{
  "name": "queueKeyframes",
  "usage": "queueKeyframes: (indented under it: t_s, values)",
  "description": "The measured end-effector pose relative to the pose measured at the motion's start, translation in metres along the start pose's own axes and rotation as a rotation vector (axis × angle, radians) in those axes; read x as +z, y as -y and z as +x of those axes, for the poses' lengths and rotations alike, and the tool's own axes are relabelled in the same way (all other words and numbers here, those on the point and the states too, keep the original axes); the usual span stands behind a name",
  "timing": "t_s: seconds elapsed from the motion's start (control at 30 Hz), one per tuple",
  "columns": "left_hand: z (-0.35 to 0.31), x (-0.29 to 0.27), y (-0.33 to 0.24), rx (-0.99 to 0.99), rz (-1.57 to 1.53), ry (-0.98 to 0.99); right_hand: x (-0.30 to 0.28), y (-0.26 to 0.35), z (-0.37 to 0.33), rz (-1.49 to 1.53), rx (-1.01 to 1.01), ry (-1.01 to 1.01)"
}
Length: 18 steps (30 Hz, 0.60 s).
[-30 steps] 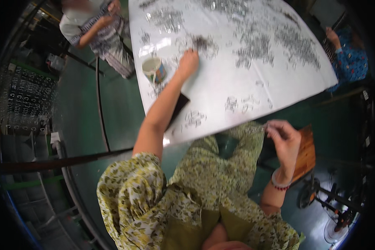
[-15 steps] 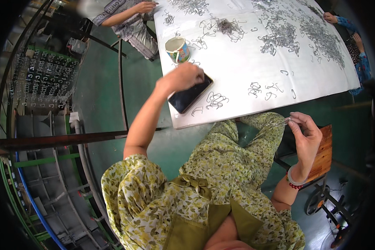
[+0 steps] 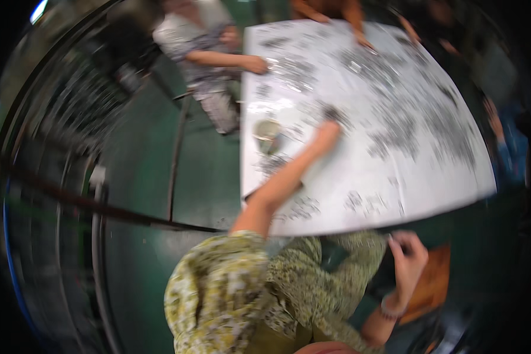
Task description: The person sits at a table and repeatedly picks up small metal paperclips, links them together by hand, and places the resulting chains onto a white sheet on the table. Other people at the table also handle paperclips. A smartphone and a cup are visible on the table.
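My left hand [image 3: 325,137] reaches far over the white table [image 3: 342,177]. It is at the near edge of a small dark pile [image 3: 334,112] of thin pieces; motion blur hides what its fingers do. Low by the table's front edge, my right hand [image 3: 408,256] is closed in a pinch. A thin bent wire hook [image 3: 390,238] shows as a pale glint at its fingertips. Left of my left forearm stands a round tub [image 3: 267,134]. Beneath that forearm, a dark phone [image 3: 295,190] is mostly covered. Small groups of wire hooks [image 3: 360,202] lie along the near side.
Larger heaps of wire hooks [image 3: 395,133] spread over the table's right and far parts. A person [image 3: 209,59] at the left edge reaches onto the table; other people's hands [image 3: 363,41] are at the far and right sides. A wooden stool [image 3: 429,286] stands beside my right arm.
My left hand has left the phone and stretched forward to the dark pile. My view has tilted up, showing more of the far side. The right hand keeps its pinch.
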<state>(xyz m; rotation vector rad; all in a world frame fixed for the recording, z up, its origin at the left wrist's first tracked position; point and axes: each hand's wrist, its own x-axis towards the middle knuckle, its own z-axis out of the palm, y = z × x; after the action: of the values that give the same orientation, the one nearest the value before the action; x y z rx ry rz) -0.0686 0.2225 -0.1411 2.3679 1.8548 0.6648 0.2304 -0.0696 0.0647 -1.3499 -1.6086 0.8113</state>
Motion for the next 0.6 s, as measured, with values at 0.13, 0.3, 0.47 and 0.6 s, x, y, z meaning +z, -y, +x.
queueKeyframes:
  t_s: [0.13, 0.3, 0.47, 0.6]
  values:
    - [0.025, 0.033, -0.043, 0.095, -0.016, -0.046, -0.015, -0.026, -0.016, 0.106, 0.096, -0.103]
    - [-0.018, -0.022, -0.034, -0.040, -0.090, -0.226, -0.015, -0.047, -0.003, 0.193, 0.095, 0.046]
    - [-0.042, -0.053, -0.070, -0.053, -0.555, -0.265, -0.009, -0.055, -0.005, 0.209, 0.069, 0.027]
    - [-0.103, -0.129, -0.161, 0.075, -1.225, 0.004, -0.005, -0.062, -0.003, 0.212, 0.127, -0.013]
